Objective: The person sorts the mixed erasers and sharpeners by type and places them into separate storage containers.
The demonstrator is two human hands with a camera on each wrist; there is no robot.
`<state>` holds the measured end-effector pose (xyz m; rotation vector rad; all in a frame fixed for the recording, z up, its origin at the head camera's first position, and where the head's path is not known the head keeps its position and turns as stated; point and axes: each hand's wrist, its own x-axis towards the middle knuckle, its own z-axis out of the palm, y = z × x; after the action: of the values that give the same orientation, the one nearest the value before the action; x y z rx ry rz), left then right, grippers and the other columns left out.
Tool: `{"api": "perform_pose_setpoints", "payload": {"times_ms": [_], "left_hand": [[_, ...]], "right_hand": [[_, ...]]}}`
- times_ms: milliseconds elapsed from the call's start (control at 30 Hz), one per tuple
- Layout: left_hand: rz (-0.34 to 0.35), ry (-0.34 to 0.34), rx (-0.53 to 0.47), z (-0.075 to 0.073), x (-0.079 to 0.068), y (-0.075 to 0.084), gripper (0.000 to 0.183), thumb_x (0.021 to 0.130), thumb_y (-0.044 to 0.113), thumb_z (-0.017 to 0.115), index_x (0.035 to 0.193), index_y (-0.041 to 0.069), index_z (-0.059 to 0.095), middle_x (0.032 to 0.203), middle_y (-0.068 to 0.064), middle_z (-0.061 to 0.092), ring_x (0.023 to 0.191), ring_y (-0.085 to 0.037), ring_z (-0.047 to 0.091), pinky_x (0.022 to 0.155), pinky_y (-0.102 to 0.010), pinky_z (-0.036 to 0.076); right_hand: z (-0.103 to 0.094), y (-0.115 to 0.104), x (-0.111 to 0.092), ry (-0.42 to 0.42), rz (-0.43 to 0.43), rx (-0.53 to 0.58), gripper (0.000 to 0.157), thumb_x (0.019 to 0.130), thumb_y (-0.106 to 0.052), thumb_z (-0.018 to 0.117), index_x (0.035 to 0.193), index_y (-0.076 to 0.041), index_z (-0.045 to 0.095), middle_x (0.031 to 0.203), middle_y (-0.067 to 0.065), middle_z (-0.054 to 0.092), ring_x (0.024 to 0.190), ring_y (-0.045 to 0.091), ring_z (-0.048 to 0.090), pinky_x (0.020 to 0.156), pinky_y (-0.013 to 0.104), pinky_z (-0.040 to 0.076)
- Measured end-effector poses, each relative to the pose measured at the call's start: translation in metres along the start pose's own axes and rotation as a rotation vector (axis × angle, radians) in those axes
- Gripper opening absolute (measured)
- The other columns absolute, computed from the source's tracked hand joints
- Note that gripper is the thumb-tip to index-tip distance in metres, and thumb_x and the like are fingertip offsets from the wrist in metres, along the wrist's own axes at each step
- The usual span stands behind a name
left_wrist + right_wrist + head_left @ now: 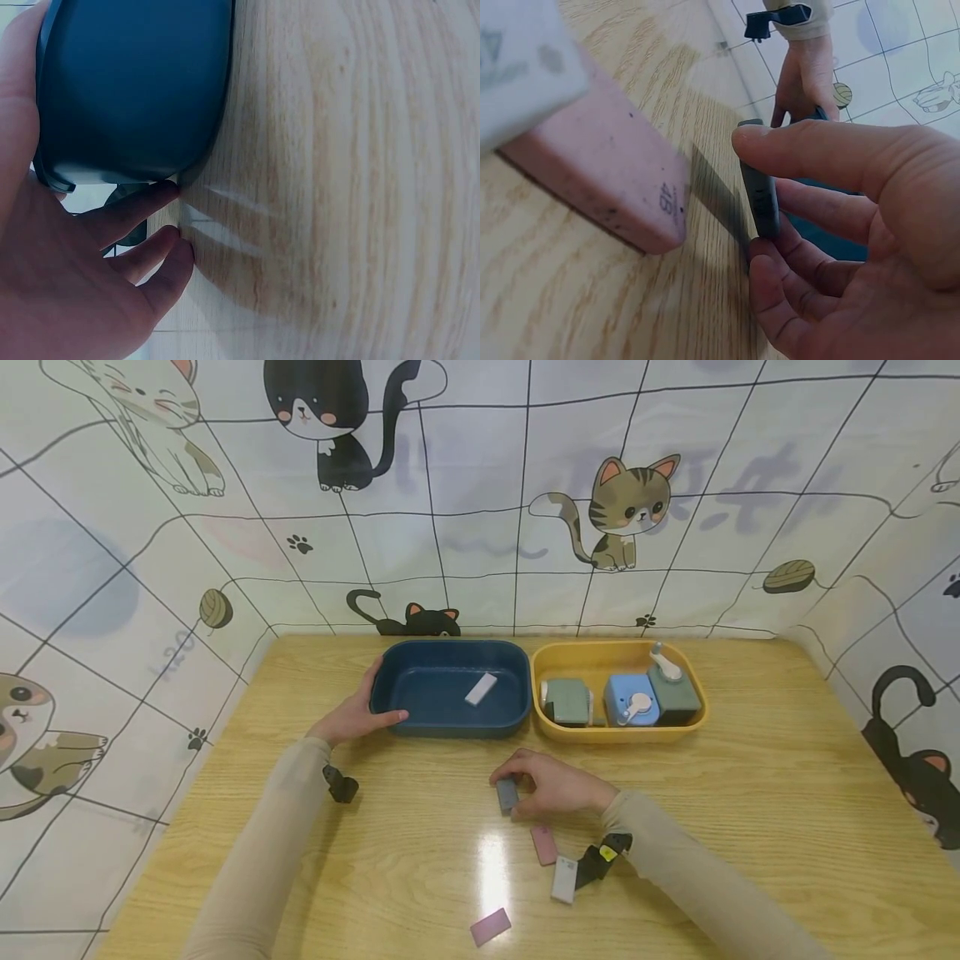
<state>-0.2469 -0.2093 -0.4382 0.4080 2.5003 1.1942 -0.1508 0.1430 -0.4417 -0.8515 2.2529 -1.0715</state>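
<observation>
My left hand [358, 714] grips the left end of a dark blue plastic bin [450, 732], thumb along its front wall and fingers round the end. A white eraser [481, 689] lies inside that bin. In front of it, my right hand [561, 787] pinches a grey eraser [507, 796] between thumb and fingers; the right wrist view shows this eraser [759, 191] held on edge close over the table. Close to that hand lie a pink eraser [543, 845] marked 4B and a white eraser [565, 880]. Nearer the front is a pink-purple eraser [491, 927].
Right beside the blue bin stands a yellow bin [622, 736]. It holds a blue crank pencil sharpener [617, 691] and two grey-green ones, one lying at left [572, 700]. A cat-print sheet [480, 552] rises behind the wooden table [757, 793] and along its sides.
</observation>
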Motion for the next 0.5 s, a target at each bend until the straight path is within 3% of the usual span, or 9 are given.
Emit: {"api": "perform_pose_setpoints", "payload": {"times_ms": [267, 500], "left_hand": [[-0.013, 0.000, 0.002, 0.000, -0.002, 0.005, 0.107, 0.089, 0.032, 0.071, 0.154, 0.021, -0.013, 0.160, -0.011, -0.010, 0.144, -0.040, 0.003, 0.109, -0.061, 0.014], [-0.021, -0.025, -0.019, -0.005, -0.019, 0.044, 0.100, 0.091, 0.019, 0.067, 0.153, 0.005, -0.010, 0.158, -0.021, -0.009, 0.142, -0.045, 0.003, 0.109, -0.062, 0.013]], "right_hand": [[0.000, -0.003, 0.000, 0.006, -0.006, 0.023, 0.047, 0.078, -0.007, 0.076, 0.124, -0.009, 0.064, 0.115, 0.002, 0.053, 0.097, 0.025, 0.049, 0.081, 0.036, 0.043], [-0.001, -0.005, 0.003, 0.033, -0.017, -0.017, 0.048, 0.078, -0.009, 0.078, 0.123, -0.010, 0.065, 0.119, 0.001, 0.054, 0.100, 0.023, 0.049, 0.083, 0.037, 0.043]]}}
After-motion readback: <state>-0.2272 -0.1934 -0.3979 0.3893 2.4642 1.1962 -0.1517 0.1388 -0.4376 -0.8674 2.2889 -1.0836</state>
